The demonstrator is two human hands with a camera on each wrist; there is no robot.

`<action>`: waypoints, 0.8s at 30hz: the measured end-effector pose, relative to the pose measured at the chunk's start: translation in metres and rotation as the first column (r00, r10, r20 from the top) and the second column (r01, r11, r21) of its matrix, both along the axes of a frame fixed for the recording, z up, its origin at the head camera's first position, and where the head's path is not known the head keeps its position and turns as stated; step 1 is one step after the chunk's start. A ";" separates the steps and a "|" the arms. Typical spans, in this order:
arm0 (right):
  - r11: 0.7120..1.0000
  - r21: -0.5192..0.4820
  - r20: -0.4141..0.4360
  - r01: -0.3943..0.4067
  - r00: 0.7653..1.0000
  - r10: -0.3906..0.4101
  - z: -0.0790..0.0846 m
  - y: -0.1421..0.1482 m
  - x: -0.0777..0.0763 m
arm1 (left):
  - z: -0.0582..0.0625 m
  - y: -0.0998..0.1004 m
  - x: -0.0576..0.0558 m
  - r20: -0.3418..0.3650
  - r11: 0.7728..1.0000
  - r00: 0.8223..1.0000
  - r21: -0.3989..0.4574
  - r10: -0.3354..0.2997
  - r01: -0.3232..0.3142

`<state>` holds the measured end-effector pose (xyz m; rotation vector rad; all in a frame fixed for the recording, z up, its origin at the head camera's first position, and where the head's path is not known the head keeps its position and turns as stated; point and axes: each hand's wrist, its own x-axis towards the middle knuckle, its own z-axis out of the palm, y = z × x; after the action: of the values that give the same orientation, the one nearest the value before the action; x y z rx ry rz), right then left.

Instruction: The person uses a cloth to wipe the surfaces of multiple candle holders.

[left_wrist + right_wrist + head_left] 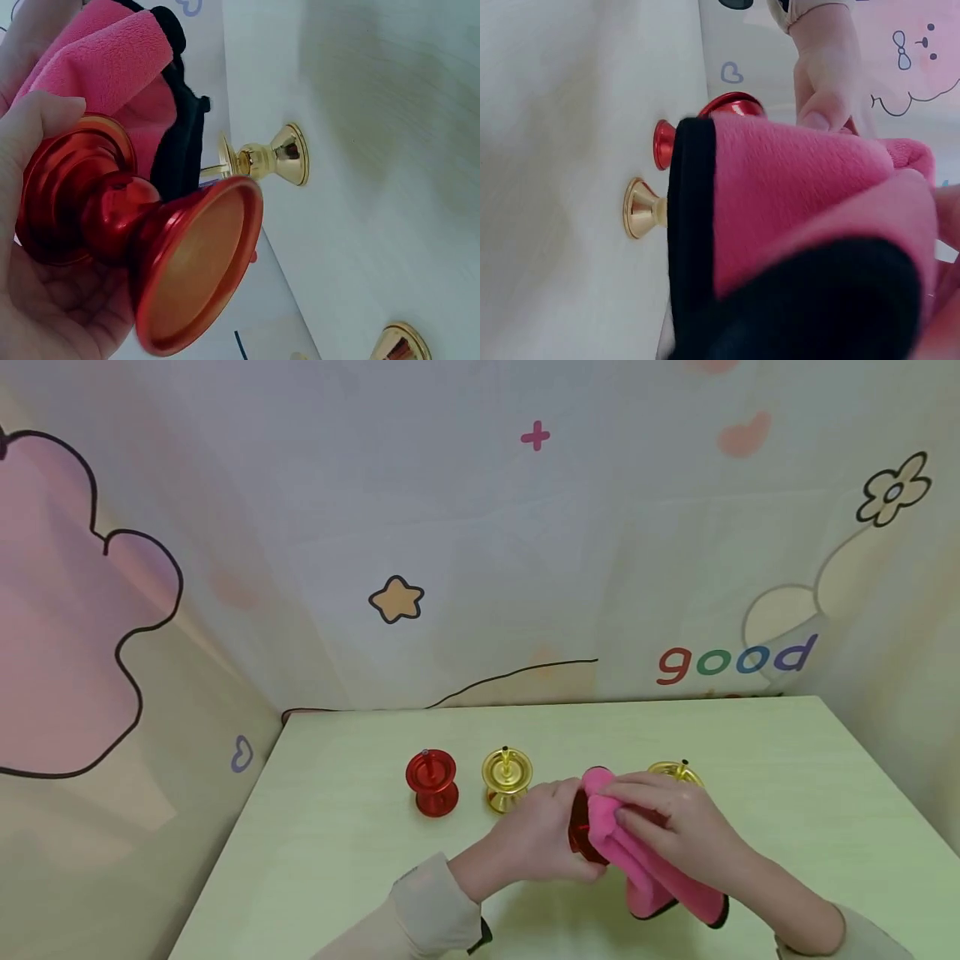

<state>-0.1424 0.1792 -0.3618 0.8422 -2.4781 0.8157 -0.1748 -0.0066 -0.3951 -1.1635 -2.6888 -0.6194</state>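
Observation:
My left hand (543, 831) grips a shiny red metal candle holder (124, 214), its thumb on the dish end. In the left wrist view the holder is tilted, with its wide base facing the camera's side. A pink cloth (611, 827) with black edging is pinched in my right hand (678, 818). The folded cloth lies against the dish end of the red holder and hangs down to the right. In the right wrist view the cloth (795, 187) covers most of the held holder; part of its red base shows.
Another red candle holder (435, 793) stands upright at the left of the pale table (337, 860). Beside it stands a gold one (507, 772), just behind my left hand. A second gold holder (675, 768) is partly hidden behind my right hand. A printed fabric backdrop (480, 527) rises behind the table.

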 end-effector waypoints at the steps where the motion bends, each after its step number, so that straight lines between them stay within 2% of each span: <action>1: 1.000 0.010 0.034 -0.002 0.999 0.001 0.000 -0.001 0.000 | 0.001 -0.001 0.000 -0.015 1.000 1.000 -0.007 0.007 -0.007; 4: 0.999 0.050 0.133 -0.014 0.991 0.007 0.001 -0.002 0.002 | 0.002 -0.004 0.002 -0.077 0.999 0.997 -0.037 0.030 -0.033; 7: 0.995 0.099 0.186 -0.010 0.982 -0.008 0.001 -0.004 0.002 | 0.002 -0.005 0.003 -0.098 0.998 0.994 -0.037 0.046 -0.050; 9: 0.990 0.143 0.193 0.006 0.981 -0.033 0.000 -0.005 0.003 | 0.003 -0.006 0.004 -0.121 0.997 0.991 -0.045 0.054 -0.060; 12: 0.979 0.204 0.152 0.026 0.987 -0.058 0.000 -0.008 0.004 | 0.003 -0.006 0.007 -0.188 0.995 0.980 -0.067 0.060 -0.074; 14: 0.972 0.230 0.107 0.044 0.992 -0.071 0.000 -0.011 0.005 | 0.002 -0.005 0.009 -0.263 0.993 0.963 -0.078 0.063 -0.086; 16: 0.968 0.241 0.072 0.065 0.994 -0.085 0.000 -0.014 0.006 | 0.001 -0.004 0.011 -0.344 0.991 0.936 -0.081 0.073 -0.107; 18: 0.970 0.231 0.108 0.078 0.988 -0.106 0.001 -0.016 0.006 | 0.000 -0.004 0.012 -0.411 0.989 0.908 -0.075 0.083 -0.124; 20: 0.977 0.198 0.189 0.079 0.975 -0.117 0.002 -0.018 0.006 | -0.001 -0.003 0.014 -0.459 0.988 0.883 -0.066 0.093 -0.139; 24: 0.992 0.099 0.330 0.071 0.939 -0.101 0.001 -0.018 0.004 | -0.005 -0.003 0.016 -0.508 0.990 0.856 -0.040 0.098 -0.136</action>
<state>-0.1383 0.1613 -0.3605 0.6614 -2.8428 0.8892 -0.1593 -0.0098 -0.4006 -0.9945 -2.3167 -0.1582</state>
